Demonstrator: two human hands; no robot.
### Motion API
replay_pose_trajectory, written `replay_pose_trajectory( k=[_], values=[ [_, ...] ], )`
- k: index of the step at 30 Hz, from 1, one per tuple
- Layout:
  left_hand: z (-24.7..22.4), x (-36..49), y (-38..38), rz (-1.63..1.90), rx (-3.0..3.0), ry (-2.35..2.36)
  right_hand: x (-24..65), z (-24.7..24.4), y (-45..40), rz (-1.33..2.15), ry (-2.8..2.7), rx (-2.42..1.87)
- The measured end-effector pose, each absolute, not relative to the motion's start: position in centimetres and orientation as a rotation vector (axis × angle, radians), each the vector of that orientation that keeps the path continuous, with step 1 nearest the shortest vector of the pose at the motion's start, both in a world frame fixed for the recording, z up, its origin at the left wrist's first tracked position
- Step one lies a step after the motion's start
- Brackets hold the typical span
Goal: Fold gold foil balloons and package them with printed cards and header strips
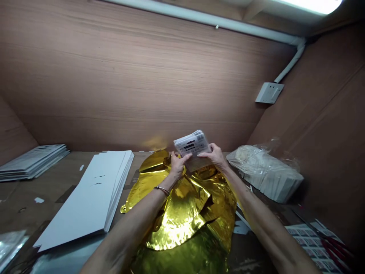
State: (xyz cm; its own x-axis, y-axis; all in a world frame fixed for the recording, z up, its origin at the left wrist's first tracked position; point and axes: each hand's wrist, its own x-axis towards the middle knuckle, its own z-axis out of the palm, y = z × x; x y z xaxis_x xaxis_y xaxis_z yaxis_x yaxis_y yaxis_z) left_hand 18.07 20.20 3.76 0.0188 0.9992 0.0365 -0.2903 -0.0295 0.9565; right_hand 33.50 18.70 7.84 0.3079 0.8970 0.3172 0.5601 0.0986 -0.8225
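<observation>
Between my two hands is a stack of printed cards (191,146), tilted upward, each with a hang slot and dark print. My left hand (178,164) grips its lower left side, thumb across the front. My right hand (216,156) pinches the lower right side, thumb on the front face. A bracelet circles my left wrist. Below both hands spreads a crumpled gold foil balloon (182,205), shiny and flat, with a small tab at its left edge. The lower part of the stack looks clear, perhaps a plastic sleeve; I cannot tell.
A stack of white cardboard sheets (88,194) lies left, with more printed cards (31,161) beyond. At right are white pieces in clear plastic (265,171), a sticker sheet (310,243) and red-handled scissors (335,249). A wooden back wall (137,83) bounds the table.
</observation>
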Motion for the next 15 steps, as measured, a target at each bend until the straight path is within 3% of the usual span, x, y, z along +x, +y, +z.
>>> replay_pose_trajectory(
  k=[6,11,15],
  values=[
    [4.5,17.8,19.3,1.399,1.275,0.569,33.1,6.3,17.2,0.699,-1.345,-1.173],
    [1.9,17.7,18.7,1.299,1.433,0.701,32.5,1.2,16.7,0.88,-1.309,-1.279],
    [1.4,17.7,18.7,1.267,1.483,0.753,32.0,0.4,16.3,0.842,-1.346,-1.325]
  ],
)
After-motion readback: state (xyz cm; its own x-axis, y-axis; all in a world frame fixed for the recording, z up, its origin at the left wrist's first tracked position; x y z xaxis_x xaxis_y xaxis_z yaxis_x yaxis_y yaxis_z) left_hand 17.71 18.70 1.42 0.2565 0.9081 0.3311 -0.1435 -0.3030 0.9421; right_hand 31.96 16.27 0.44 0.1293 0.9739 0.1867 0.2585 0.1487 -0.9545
